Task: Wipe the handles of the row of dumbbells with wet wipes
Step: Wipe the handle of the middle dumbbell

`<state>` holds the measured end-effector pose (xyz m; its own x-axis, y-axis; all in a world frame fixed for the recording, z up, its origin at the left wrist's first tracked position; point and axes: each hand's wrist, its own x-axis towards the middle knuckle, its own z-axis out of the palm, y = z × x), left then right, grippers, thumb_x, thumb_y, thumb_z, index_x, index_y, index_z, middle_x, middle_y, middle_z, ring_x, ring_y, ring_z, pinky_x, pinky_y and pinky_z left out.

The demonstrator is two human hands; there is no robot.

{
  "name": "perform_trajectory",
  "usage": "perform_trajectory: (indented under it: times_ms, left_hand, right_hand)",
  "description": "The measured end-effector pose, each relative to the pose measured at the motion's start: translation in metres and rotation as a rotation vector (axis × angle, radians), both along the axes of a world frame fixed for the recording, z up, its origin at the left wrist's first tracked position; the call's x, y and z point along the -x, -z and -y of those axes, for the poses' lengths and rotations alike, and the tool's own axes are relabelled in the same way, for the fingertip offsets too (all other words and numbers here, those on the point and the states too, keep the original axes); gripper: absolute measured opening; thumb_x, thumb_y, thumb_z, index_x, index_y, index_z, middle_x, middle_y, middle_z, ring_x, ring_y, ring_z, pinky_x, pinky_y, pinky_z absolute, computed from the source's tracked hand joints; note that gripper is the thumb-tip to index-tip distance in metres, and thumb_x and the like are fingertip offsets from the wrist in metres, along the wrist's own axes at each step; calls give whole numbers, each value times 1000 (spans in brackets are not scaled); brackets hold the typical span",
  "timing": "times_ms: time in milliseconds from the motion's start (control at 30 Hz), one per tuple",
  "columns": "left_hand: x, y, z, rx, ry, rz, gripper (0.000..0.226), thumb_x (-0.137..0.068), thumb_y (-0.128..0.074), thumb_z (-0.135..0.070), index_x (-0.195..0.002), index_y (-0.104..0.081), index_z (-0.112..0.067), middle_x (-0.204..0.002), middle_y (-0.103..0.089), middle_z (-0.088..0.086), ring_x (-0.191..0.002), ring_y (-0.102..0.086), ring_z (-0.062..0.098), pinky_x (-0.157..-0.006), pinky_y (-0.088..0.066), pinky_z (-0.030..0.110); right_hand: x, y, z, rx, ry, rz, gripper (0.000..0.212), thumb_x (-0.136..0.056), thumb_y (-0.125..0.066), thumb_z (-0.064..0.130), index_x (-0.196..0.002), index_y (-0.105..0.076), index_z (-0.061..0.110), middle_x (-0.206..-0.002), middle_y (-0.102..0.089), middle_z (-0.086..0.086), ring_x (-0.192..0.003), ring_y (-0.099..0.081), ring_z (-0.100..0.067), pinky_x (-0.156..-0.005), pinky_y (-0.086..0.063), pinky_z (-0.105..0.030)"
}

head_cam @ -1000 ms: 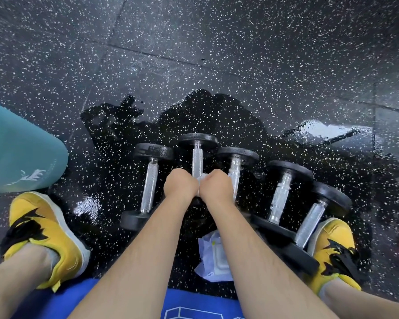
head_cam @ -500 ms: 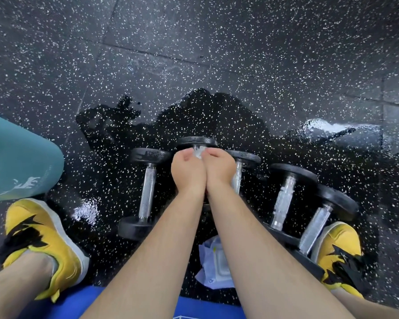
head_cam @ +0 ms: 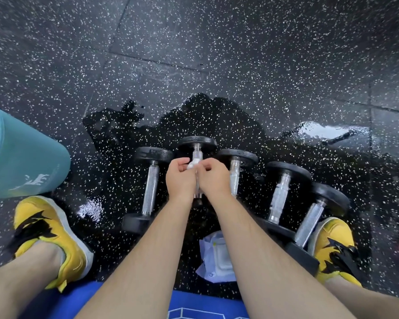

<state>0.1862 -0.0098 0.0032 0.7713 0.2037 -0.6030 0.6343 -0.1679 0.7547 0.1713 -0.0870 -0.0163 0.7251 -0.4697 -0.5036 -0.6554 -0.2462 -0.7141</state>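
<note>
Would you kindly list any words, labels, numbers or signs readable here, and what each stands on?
Nothing reads clearly.
Teal bottle: white drawing, no legible letters.
Wipes pack: small print, too blurred to read.
Blue shorts: white lines only, cut off.
Dumbbells: no numbers show.

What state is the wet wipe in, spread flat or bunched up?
Bunched up: the wet wipe shows as a small white wad, not a flat sheet.
</note>
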Motion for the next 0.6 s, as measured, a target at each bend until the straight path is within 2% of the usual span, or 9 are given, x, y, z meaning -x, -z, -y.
perform_trajectory:
  times_ms: [100, 167, 233, 333, 367, 433, 500, 533, 600]
  left_hand:
    - [1, -13, -1, 55, 127, 9, 28, -89, -66, -9, -113, -65, -22, -96, -67, -4, -84, -62, 11, -77, -50, 24]
    - [2, -22, 1, 38, 293, 32, 14, -92, -64, -14, -103, -71, -19, -95, -68, -5, -87, -61, 10, -77, -49, 21]
    - [5, -31, 3, 3, 435, 51, 12, -94, -62, -17, -92, -74, -17, -90, -68, -5, -82, -58, 8, -70, -46, 19]
    - [8, -41, 2, -32, 514, 90, 15, -99, -56, -24, -88, -68, -21, -88, -64, -7, -79, -53, 7, -68, -42, 23]
    - [8, -43, 1, -43, 516, 97, 16, -100, -54, -25, -91, -65, -21, -89, -62, -8, -79, -53, 7, -67, -40, 23]
    - [8, -48, 1, -78, 494, 102, 15, -102, -51, -28, -101, -63, -18, -91, -61, -8, -80, -53, 9, -64, -38, 23]
    - [8, -52, 1, -67, 431, 94, 13, -99, -56, -29, -110, -60, -22, -95, -63, -3, -82, -55, 15, -65, -42, 28]
    - [8, -54, 1, -15, 410, 84, 17, -97, -61, -29, -114, -58, -26, -97, -64, 0, -81, -57, 16, -66, -43, 30]
    - [11, -57, 2, 122, 446, 60, 31, -92, -69, -23, -121, -58, -32, -106, -66, 4, -88, -62, 19, -71, -46, 32]
  right_hand:
    - [16, -18, 15, -168, 95, 3, 13, -101, -49, 25, -104, -61, 20, -91, -62, 11, -79, -58, -7, -64, -42, -22]
    - [23, -29, 26, -201, 93, 3, 14, -103, -46, 27, -107, -57, 20, -95, -60, 9, -83, -56, -10, -66, -41, -23]
    - [30, -38, 36, -222, 96, -27, 14, -102, -49, 33, -109, -56, 23, -103, -60, 5, -90, -56, -14, -71, -42, -28]
    - [43, -54, 47, -370, 106, -57, 35, -95, -61, 47, -121, -51, 25, -114, -61, -2, -96, -61, -18, -80, -54, -37]
    - [48, -58, 51, -467, 121, -38, 41, -94, -67, 42, -126, -48, 24, -117, -62, -6, -95, -64, -21, -80, -58, -40]
    - [57, -66, 60, -600, 150, 22, 40, -93, -71, 19, -127, -49, 20, -113, -65, -11, -85, -65, -23, -68, -59, -34]
    - [62, -70, 66, -564, 151, 61, 30, -91, -67, 3, -117, -58, 15, -98, -64, -10, -76, -61, -20, -60, -54, -27]
    - [64, -72, 69, -539, 149, 75, 24, -91, -65, 0, -111, -62, 13, -96, -63, -9, -75, -59, -19, -62, -52, -26]
    - [67, -74, 73, -535, 131, 105, 19, -93, -63, 0, -106, -69, 12, -103, -67, -11, -81, -60, -19, -70, -52, -27]
